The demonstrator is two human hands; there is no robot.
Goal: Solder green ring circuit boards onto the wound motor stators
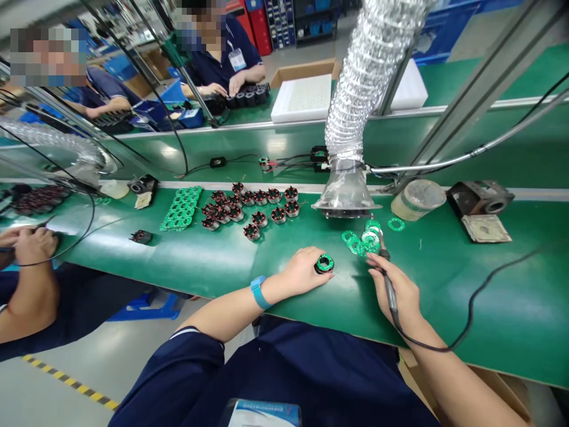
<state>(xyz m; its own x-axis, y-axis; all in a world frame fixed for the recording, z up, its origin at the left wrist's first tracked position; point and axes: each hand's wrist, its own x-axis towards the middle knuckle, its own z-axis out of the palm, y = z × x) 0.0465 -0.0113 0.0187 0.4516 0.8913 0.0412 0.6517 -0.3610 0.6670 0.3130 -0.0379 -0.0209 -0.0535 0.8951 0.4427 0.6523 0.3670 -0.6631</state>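
Note:
My left hand (306,273) is closed around a small round motor part with a green ring board (325,263) on top, resting on the green table. In my right hand (399,290) is a soldering iron (390,287), its tip pointing up and away over a small pile of green ring boards (355,243). The fingertips of that hand are close to the pile; whether they touch a ring cannot be made out. Several copper-wound motor parts (235,204) stand in a group farther back, left of centre. Beside them lies a green perforated board panel (181,208).
A silver extraction duct with a clear hood (345,190) hangs just behind the rings. A round tub (418,200) and a soldering stand with a sponge (486,228) are at the right. The iron's cord curves over the right side. Co-workers sit left and across.

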